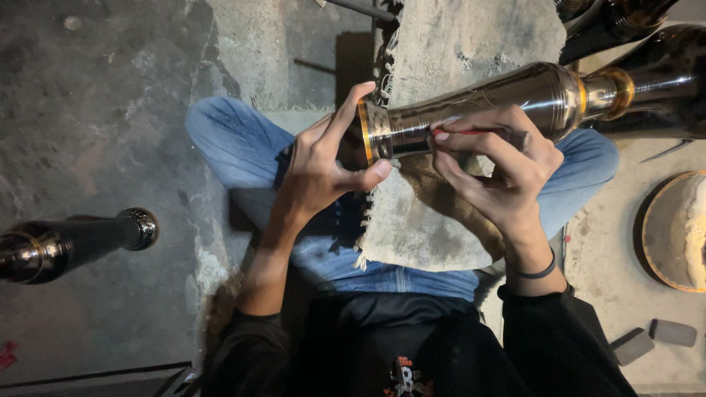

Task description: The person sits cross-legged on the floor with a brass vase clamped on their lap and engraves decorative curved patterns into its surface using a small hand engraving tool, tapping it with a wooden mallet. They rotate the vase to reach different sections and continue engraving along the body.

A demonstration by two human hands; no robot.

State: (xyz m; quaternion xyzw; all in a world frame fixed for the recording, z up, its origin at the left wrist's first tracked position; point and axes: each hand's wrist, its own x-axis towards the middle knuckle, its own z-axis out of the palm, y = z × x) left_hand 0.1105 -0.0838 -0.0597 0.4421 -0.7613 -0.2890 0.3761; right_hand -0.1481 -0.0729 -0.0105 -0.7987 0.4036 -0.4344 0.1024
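- Left hand (320, 165) grips the near end of a shiny metal vase (485, 110): thumb pressed under the gold-edged rim, index finger arched over the top, other fingers curled behind (closed on it, steadying).
- Right hand (496, 165) is closed in a pinch on a thin red-tipped tool (460, 132), held like a pen, tip touching the side of the vase just right of the rim.
- The vase lies on its side across the person's lap, long axis running from the left hand up and away to the right, past the right hand; narrow end at the left hand, body widening to a gold band beyond the right knuckles.
- Both hands touch the vase; the left hand holds its end, the right hand sits on top of its middle section (so the right is nearer the spot being worked).
- Under the vase and both hands, a worn grey cloth (441, 220) with a frayed edge covers the blue jeans (243, 147).
- Black band on the right wrist, black sleeves on both arms.
- Far left of the left hand, well apart, another dark metal piece (73, 239) with a round knob lies on the concrete floor (110, 110).
- Right of the right hand, a round dish (673, 228) with pale contents; more dark polished metalware (654, 73) just beyond the vase's far end (touching or not, cannot tell).
- Below the right elbow, two small grey blocks (654, 338) on the floor.
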